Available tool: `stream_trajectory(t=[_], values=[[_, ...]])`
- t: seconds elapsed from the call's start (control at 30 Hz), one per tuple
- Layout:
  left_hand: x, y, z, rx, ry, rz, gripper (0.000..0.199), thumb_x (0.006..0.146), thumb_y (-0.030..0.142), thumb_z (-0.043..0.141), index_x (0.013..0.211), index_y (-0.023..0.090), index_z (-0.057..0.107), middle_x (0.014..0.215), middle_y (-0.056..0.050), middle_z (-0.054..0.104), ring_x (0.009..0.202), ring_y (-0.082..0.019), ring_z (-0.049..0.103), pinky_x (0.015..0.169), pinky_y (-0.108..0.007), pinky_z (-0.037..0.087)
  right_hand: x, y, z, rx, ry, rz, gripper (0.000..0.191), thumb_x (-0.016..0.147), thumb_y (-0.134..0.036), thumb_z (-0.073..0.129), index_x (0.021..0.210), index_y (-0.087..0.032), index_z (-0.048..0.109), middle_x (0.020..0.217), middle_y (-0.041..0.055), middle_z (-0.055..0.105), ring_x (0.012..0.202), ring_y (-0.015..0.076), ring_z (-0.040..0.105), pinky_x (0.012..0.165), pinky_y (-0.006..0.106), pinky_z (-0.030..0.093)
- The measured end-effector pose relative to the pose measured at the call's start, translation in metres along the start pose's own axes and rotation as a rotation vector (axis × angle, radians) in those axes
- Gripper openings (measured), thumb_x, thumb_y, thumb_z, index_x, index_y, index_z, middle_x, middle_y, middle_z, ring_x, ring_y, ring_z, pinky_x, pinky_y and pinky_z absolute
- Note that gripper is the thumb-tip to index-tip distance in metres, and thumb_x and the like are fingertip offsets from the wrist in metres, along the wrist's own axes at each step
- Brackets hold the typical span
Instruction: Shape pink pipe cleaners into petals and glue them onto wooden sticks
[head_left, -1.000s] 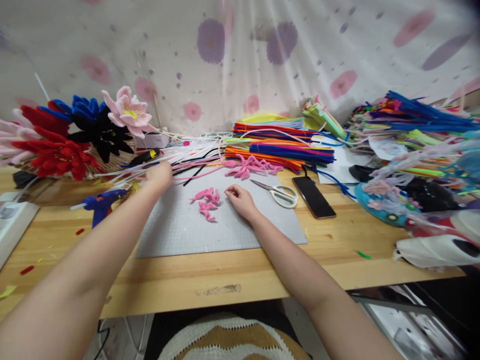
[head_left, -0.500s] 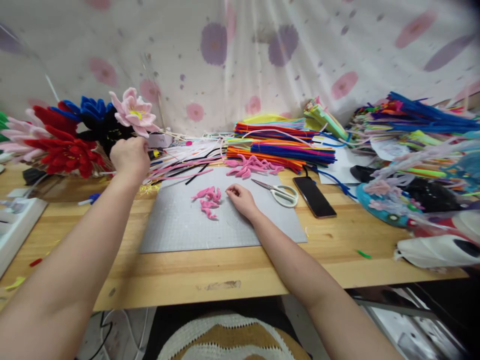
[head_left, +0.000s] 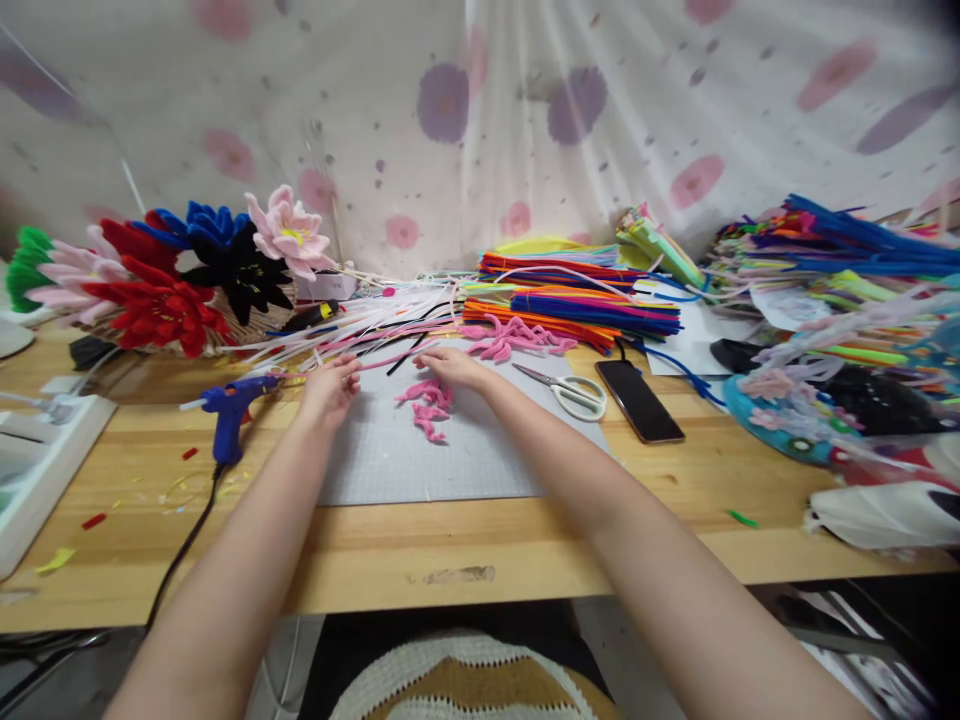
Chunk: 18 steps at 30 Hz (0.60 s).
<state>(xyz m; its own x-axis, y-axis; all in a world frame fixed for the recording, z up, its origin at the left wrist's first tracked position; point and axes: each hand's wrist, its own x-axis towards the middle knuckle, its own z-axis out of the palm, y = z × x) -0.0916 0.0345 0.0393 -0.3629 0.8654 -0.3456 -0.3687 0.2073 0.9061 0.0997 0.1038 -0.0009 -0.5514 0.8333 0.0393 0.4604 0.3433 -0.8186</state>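
Pink stem (head_left: 391,357), thin and fuzzy, slanted at the mat's (head_left: 465,470) eleven o'clock, between left hand (head_left: 331,390) and right hand (head_left: 450,366); whether either gripped it, I couldn't tell; gridded surface stretched from twisted pink pieces (head_left: 432,411) to the six o'clock edge.

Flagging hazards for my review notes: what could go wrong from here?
The right hand is close to the loose pink pieces and might scatter them. The scissors point toward the right forearm, which could brush them. The glue gun has its cord running near the left forearm, which may snag it.
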Motion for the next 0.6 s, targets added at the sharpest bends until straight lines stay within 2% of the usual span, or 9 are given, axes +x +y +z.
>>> stream_trajectory(t=[0.07,0.17,0.27,0.37,0.43,0.5,0.6], values=[[-0.004,-0.006,-0.002,-0.1,-0.009,-0.08,0.013,0.073,0.001,0.051,0.077,0.013,0.053,0.06,0.003,0.053,0.041,-0.001,0.044,0.039,-0.011,0.034,0.02,-0.002,0.002,-0.118,-0.041,0.0,0.025,0.083,-0.019,0.045,0.095,-0.015,0.066,0.102,0.006,0.067,0.096,0.0156,0.059,0.087,0.027,0.042],[-0.005,-0.009,-0.006,-0.155,-0.027,-0.102,0.013,0.073,0.001,0.051,0.076,0.013,0.053,0.061,0.003,0.054,0.04,0.0,0.045,0.037,-0.009,0.034,0.039,-0.004,0.003,-0.141,0.017,-0.008,0.029,0.076,-0.011,0.053,0.102,-0.015,0.065,0.11,0.0067,0.064,0.103,0.0178,0.057,0.093,0.029,0.038],[-0.002,-0.013,-0.01,-0.154,-0.047,-0.092,0.012,0.072,0.001,0.052,0.074,0.013,0.053,0.061,0.003,0.055,0.04,-0.001,0.045,0.037,-0.01,0.035,0.038,-0.007,0.0,0.108,0.082,0.062,0.038,0.07,-0.008,0.058,0.107,-0.016,0.062,0.111,0.0052,0.064,0.098,0.0156,0.058,0.089,0.029,0.041],[0.0,-0.022,-0.009,-0.092,-0.06,-0.066,0.011,0.07,0.002,0.056,0.075,0.012,0.055,0.062,0.003,0.057,0.039,-0.001,0.045,0.036,-0.011,0.037,0.023,-0.012,-0.004,0.505,0.045,0.154,0.022,0.075,-0.021,0.06,0.096,-0.016,0.063,0.102,0.0052,0.066,0.079,0.0096,0.06,0.072,0.022,0.047],[0.001,-0.028,-0.006,-0.024,-0.083,-0.042,0.011,0.069,0.004,0.059,0.076,0.012,0.058,0.064,0.002,0.059,0.039,-0.001,0.046,0.037,-0.012,0.039,0.01,-0.016,-0.006,0.711,0.072,0.23,0.019,0.082,-0.03,0.053,0.086,-0.015,0.064,0.096,0.006,0.067,0.066,0.0062,0.058,0.061,0.018,0.046],[0.001,-0.032,-0.003,0.037,-0.102,-0.018,0.012,0.067,0.006,0.062,0.077,0.012,0.061,0.067,0.0,0.062,0.041,-0.003,0.048,0.039,-0.014,0.042,-0.001,-0.018,-0.007,0.822,0.142,0.291,0.022,0.086,-0.029,0.048,0.08,-0.014,0.063,0.089,0.0061,0.068,0.058,0.0044,0.056,0.054,0.016,0.044],[0.001,-0.034,0.001,0.089,-0.102,0.014,0.014,0.065,0.009,0.065,0.078,0.011,0.063,0.07,-0.003,0.065,0.047,-0.005,0.053,0.042,-0.015,0.046,-0.014,-0.016,-0.01,0.889,0.197,0.349,0.02,0.087,-0.024,0.047,0.08,-0.014,0.063,0.083,0.0051,0.069,0.055,0.0038,0.056,0.052,0.014,0.045]])
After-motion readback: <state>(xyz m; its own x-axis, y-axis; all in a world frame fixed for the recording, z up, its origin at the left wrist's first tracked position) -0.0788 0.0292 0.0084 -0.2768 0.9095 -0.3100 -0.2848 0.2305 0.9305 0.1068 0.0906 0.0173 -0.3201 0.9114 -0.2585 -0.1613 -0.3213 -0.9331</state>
